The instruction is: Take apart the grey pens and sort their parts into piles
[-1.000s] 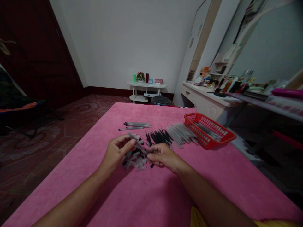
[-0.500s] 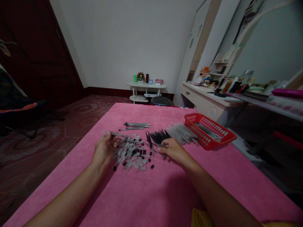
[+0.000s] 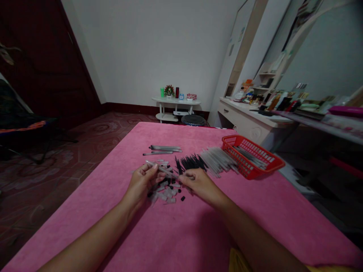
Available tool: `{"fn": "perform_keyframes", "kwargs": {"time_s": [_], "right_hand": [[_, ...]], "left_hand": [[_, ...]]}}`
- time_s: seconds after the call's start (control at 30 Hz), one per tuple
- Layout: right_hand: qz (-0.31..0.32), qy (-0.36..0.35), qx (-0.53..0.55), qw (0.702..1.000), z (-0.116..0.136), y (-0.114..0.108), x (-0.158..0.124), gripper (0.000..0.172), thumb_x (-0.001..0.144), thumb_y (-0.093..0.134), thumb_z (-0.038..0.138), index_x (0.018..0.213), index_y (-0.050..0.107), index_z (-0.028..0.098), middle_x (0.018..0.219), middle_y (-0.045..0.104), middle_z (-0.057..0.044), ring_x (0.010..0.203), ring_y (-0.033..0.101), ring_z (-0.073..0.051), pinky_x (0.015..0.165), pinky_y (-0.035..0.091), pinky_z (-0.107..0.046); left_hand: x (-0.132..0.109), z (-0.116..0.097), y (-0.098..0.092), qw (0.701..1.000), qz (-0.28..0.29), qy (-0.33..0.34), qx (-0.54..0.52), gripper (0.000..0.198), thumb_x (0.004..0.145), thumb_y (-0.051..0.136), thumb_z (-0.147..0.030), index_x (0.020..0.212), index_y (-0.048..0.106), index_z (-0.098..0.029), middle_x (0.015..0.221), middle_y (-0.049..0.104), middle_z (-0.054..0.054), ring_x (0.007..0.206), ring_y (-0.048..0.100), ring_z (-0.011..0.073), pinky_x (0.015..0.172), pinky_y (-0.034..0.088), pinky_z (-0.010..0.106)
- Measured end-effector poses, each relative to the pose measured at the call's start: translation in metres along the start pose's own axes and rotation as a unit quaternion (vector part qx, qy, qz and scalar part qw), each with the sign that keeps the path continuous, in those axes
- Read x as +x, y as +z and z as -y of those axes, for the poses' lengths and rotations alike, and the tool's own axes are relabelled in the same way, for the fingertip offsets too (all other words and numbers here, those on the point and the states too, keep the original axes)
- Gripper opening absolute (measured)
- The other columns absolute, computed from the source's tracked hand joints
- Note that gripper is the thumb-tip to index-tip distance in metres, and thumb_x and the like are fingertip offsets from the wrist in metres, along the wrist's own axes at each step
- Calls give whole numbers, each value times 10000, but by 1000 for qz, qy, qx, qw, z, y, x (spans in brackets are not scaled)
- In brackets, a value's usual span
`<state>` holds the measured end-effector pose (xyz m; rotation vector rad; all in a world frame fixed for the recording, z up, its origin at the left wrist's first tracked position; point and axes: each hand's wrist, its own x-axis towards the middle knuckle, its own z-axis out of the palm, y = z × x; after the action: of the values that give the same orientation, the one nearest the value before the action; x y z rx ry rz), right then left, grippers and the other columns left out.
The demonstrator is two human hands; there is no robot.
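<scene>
My left hand (image 3: 144,182) is closed on a clear pen barrel (image 3: 155,166), which slants down to the right over the pile. At the barrel's right end is my right hand (image 3: 195,180), its thumb and fingers pinched together; what it pinches is too blurred to make out. Beneath both hands lies a loose pile of clear pen caps (image 3: 169,193) and small black plugs (image 3: 183,198), partly hidden by my left hand. Just beyond my right hand are black-tipped pen refills (image 3: 193,161). Clear barrels (image 3: 217,160) lie side by side to their right.
Several pens (image 3: 164,148) lie in a row at the far side of the pink-covered table (image 3: 170,234). A red basket (image 3: 252,172) with more pens or sticks stands at the right. A white dresser (image 3: 249,124) is beyond it.
My left hand has moved right, bringing the clear barrel over the cap pile to my right hand. My right hand has shifted slightly left, and the two now meet at the barrel.
</scene>
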<state>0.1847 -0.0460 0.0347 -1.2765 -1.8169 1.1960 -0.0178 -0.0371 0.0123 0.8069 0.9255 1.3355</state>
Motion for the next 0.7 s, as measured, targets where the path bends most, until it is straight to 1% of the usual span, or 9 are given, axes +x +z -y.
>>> {"fn": "perform_keyframes", "kwargs": {"time_s": [0.13, 0.2, 0.37, 0.47, 0.53, 0.6, 0.63, 0.67, 0.7], "right_hand": [[8, -15, -4, 1000, 5, 7, -3, 232, 788, 566, 314, 628, 567, 145, 509, 466, 41, 461, 409, -76, 462, 284, -199], [13, -16, -18, 1000, 2, 8, -3, 221, 768, 588, 306, 623, 580, 140, 532, 484, 33, 492, 418, -79, 476, 287, -201], [-2, -12, -42, 999, -3, 9, -2, 173, 716, 642, 306, 693, 624, 136, 600, 543, 20, 551, 457, -93, 502, 310, -202], [-5, -23, -44, 999, -1, 1, 1, 158, 729, 599, 277, 666, 619, 134, 591, 545, 15, 553, 471, -97, 497, 303, -204], [-52, -23, -74, 996, -1, -16, 4, 186, 740, 574, 288, 639, 610, 137, 570, 534, 14, 540, 469, -100, 493, 293, -210], [-145, -9, -144, 979, -7, -41, 7, 226, 751, 564, 323, 622, 607, 142, 554, 533, 5, 539, 478, -112, 503, 297, -221], [-192, 10, -192, 962, -11, -55, 8, 243, 757, 559, 336, 617, 609, 144, 552, 539, -5, 546, 493, -122, 514, 305, -228], [-240, 38, -254, 936, -15, -69, 8, 268, 765, 550, 352, 600, 609, 149, 546, 540, -18, 550, 503, -136, 521, 307, -239], [-268, 66, -316, 908, -20, -81, 7, 274, 765, 554, 362, 600, 619, 152, 566, 559, -36, 571, 523, -154, 530, 310, -251]], "left_hand": [[-3, 4, 1, 999, 16, 0, 29, 268, 725, 735, -329, 860, 612, -134, 729, 703, 41, 614, 676, 123, 610, 559, 205], [-4, 4, 2, 999, 19, -6, 32, 279, 715, 742, -338, 855, 605, -140, 706, 695, 27, 589, 669, 117, 591, 555, 199], [-5, 4, 3, 999, 39, -9, 37, 277, 705, 749, -324, 853, 603, -141, 723, 697, 26, 580, 664, 110, 587, 551, 194], [-8, 3, 4, 997, 45, 1, 61, 339, 737, 719, -351, 983, 599, -150, 801, 710, 46, 620, 681, 127, 620, 559, 219], [-10, 3, 5, 996, 40, 16, 83, 428, 770, 683, -375, 1122, 555, -169, 891, 714, 70, 660, 692, 143, 632, 563, 241], [-12, 2, 7, 993, 41, 32, 108, 486, 791, 656, -393, 1200, 510, -174, 925, 708, 84, 661, 691, 148, 621, 560, 248], [-14, 1, 8, 991, 46, 37, 119, 502, 794, 650, -398, 1214, 498, -168, 912, 707, 85, 645, 686, 146, 609, 556, 246], [-15, 1, 9, 989, 52, 41, 129, 513, 793, 650, -399, 1217, 492, -159, 886, 705, 83, 627, 679, 143, 594, 551, 242], [-16, 1, 10, 988, 57, 43, 136, 523, 788, 655, -400, 1217, 487, -151, 860, 702, 78, 610, 672, 141, 579, 544, 238]]}}
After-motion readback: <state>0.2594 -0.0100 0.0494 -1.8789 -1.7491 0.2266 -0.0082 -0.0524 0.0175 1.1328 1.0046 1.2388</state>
